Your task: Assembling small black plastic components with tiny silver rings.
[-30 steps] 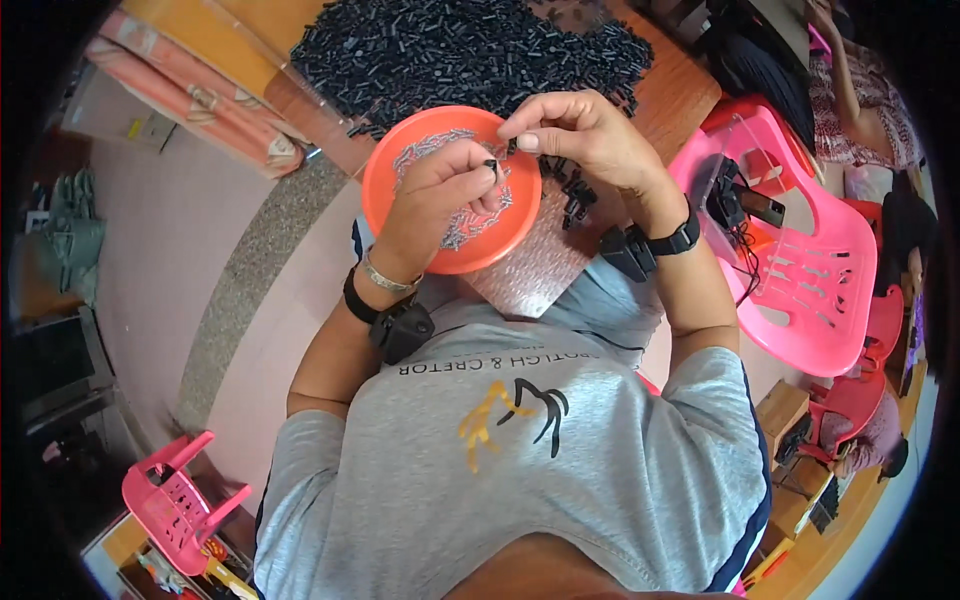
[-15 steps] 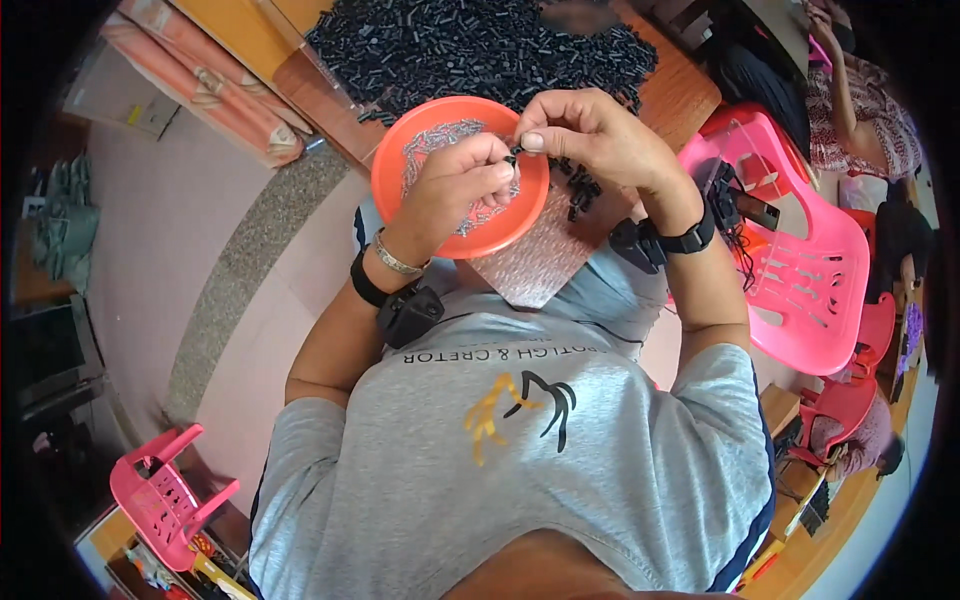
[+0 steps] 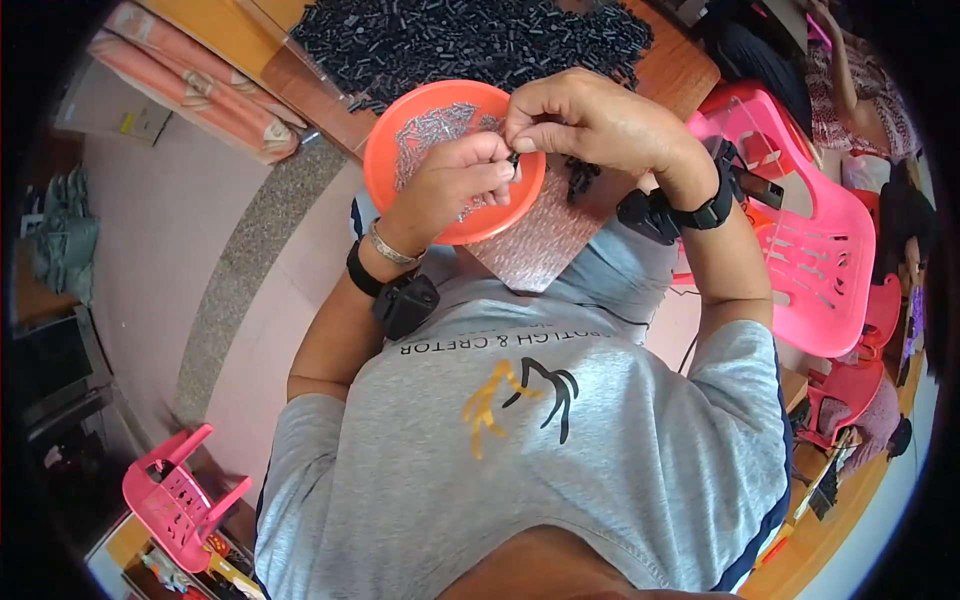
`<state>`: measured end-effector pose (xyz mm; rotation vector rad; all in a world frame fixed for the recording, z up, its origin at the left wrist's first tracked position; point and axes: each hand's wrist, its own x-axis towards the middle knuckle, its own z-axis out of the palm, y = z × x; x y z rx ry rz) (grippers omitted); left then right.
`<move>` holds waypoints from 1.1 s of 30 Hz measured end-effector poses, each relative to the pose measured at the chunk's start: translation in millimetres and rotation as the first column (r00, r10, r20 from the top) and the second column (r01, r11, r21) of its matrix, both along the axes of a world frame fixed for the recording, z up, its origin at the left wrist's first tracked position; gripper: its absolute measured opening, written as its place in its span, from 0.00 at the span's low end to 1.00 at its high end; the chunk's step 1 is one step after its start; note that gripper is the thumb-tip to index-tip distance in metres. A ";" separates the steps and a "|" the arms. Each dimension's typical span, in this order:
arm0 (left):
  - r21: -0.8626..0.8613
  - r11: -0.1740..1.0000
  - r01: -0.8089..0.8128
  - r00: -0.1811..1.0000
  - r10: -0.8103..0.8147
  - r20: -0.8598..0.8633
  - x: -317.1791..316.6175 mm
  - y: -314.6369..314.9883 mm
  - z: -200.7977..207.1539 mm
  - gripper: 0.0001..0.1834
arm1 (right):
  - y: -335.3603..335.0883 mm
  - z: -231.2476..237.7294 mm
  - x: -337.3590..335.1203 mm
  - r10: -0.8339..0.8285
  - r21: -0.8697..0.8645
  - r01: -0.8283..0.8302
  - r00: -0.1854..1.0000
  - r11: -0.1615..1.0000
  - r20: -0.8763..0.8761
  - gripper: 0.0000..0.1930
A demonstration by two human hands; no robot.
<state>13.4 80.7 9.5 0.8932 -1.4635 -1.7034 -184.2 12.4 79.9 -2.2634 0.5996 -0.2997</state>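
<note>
Over an orange basin (image 3: 480, 232), my left hand (image 3: 452, 182) pinches a small black cylindrical part (image 3: 514, 160) between thumb and fingers. From the upper right, my right hand (image 3: 595, 122) is closed with thumb and fingertips together at the upper end of that part; whether it holds a second tiny piece is hidden by the fingers. Inside the basin lie many small grey metal-looking pieces (image 3: 422, 135). A large heap of small black cylindrical parts (image 3: 470, 50) covers the table beyond, and a few more black parts (image 3: 582, 180) lie right of the basin.
A brown wooden table (image 3: 680, 75) carries the heap. To the right stands a pink plastic chair (image 3: 820, 265), with another person (image 3: 860, 100) behind it. A second pink chair (image 3: 180, 500) is at lower left. A patterned orange curtain (image 3: 190, 80) hangs at upper left.
My right hand has shifted slightly up, its back turned more toward view, with the fingertips still at the black part. My left hand stays nearly in place. The whole view has shifted a little.
</note>
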 end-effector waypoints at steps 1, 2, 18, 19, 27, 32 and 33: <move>0.004 1.000 0.004 1.000 -0.003 -0.012 -1.0 0.2 1.1 0.10 | -1.0 -0.2 -0.1 0.032 -0.044 -0.031 0.999 0.999 0.006 0.07; 0.006 1.000 0.007 1.000 -0.007 -0.012 -1.6 0.3 1.3 0.10 | -1.6 -0.7 -0.5 0.029 -0.042 -0.028 1.000 0.999 0.006 0.07; -0.030 0.999 -0.011 0.999 0.013 0.048 -4.2 4.5 -5.3 0.13 | -0.7 -1.7 9.0 0.093 -0.239 -0.111 0.992 0.965 -0.085 0.05; -0.044 0.999 -0.030 0.998 0.033 0.057 -4.6 5.6 -4.9 0.13 | -0.1 -2.6 9.5 0.089 -0.213 -0.103 0.993 0.972 -0.075 0.05; 0.056 0.995 -0.085 0.989 0.091 -0.113 1.7 1.8 -4.6 0.10 | 1.5 -11.9 10.7 -0.085 0.121 0.087 0.996 0.989 -0.017 0.09; 0.097 0.991 -0.096 0.965 0.116 -0.235 1.5 1.0 -2.0 0.09 | 16.5 -22.8 9.1 -0.163 0.013 0.165 0.956 0.986 0.246 0.17; 0.131 0.982 -0.137 0.950 0.168 -0.263 -1.4 2.2 -1.3 0.10 | 19.7 -23.3 10.1 -0.153 -0.057 0.169 0.963 0.984 0.221 0.23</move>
